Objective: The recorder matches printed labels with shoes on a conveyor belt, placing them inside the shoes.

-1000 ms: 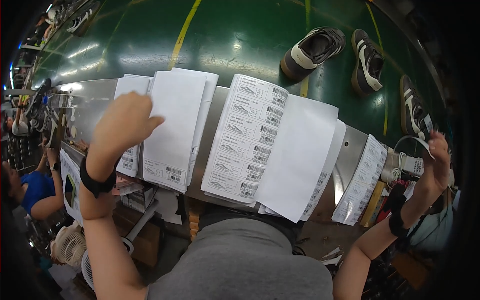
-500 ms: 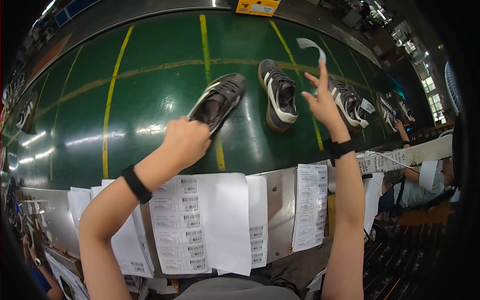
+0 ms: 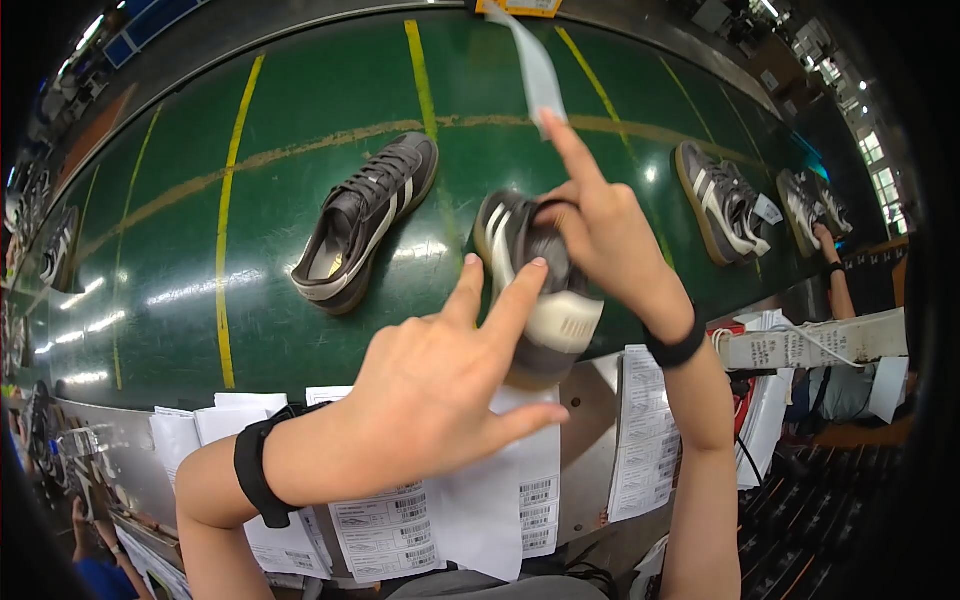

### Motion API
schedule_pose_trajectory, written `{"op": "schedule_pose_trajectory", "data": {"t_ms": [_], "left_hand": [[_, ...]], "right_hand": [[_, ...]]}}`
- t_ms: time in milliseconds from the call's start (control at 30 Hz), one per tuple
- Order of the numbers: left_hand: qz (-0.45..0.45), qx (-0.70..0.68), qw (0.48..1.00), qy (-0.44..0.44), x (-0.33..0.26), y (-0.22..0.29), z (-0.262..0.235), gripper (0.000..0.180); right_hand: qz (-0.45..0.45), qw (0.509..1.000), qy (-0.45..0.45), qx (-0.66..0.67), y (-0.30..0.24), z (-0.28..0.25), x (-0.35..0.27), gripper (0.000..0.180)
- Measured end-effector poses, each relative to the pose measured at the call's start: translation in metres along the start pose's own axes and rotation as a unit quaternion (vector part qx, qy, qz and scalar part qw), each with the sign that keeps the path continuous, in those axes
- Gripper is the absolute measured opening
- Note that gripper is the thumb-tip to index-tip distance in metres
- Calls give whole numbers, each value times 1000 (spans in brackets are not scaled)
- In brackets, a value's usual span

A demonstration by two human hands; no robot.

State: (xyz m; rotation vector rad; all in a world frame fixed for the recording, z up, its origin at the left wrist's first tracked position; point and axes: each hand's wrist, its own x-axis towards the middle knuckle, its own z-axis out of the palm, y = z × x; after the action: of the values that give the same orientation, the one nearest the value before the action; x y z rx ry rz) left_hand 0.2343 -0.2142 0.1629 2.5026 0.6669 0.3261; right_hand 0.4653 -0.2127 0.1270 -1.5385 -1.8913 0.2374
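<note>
A dark sneaker (image 3: 552, 262) with white stripes and a pale heel patch is tilted up close to me, heel toward me. My right hand (image 3: 612, 232) pinches its collar with the thumb at the shoe opening. From the raised index fingertip of that hand hangs a white label strip (image 3: 538, 68), curling upward. My left hand (image 3: 430, 385) is open, fingers spread, the index and middle fingertips at the side of the same shoe. To the left, a matching sneaker (image 3: 368, 220) lies on the green surface, sole down, with neither hand on it.
The green conveyor surface (image 3: 170, 220) carries yellow cross lines. Printed label sheets (image 3: 645, 430) and white papers (image 3: 480, 530) lie along its near metal edge. More sneakers (image 3: 715, 200) stand to the right, where another person's hand (image 3: 825, 245) reaches in. A yellow box (image 3: 530, 8) sits at the far edge.
My left hand has let go of the left sneaker, which now lies further left, and moved right. My right hand has come down onto the other sneaker, now nearer me and tilted.
</note>
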Motion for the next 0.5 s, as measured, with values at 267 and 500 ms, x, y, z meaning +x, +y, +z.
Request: {"op": "schedule_pose_trajectory", "data": {"t_ms": [267,500], "left_hand": [[8,-115,990,-84,-24,28,-13,96],[-9,-178,977,-117,-18,27,-17,77]], "right_hand": [[162,944,-202,204,-52,-10,-22,88],[212,940,-139,229,-57,-4,-27,87]]}}
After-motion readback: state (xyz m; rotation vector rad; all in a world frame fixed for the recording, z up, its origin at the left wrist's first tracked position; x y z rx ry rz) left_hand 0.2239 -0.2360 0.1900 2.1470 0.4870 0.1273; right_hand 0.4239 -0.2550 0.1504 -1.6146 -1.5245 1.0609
